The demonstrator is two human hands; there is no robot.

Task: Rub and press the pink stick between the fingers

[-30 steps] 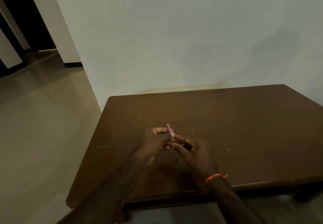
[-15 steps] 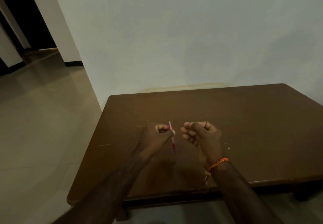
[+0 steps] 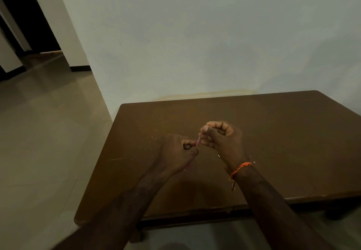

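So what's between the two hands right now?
In the head view, the thin pink stick bridges the gap: left hand grips it, and right hand fingertips sit at its upper end.

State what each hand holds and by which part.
The left hand grips a thin pink stick around its middle. The right hand pinches its upper tip.

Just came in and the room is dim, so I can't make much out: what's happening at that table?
A person is working with both hands over a brown wooden table set against a pale wall. The left hand grips a thin pink pen, slanted, with its lower end showing below the hand. The right hand, with an orange thread band at the wrist, has curled fingers pinching at the pen's upper tip. What it does there is too small to tell. Pale specks lie scattered on the tabletop.
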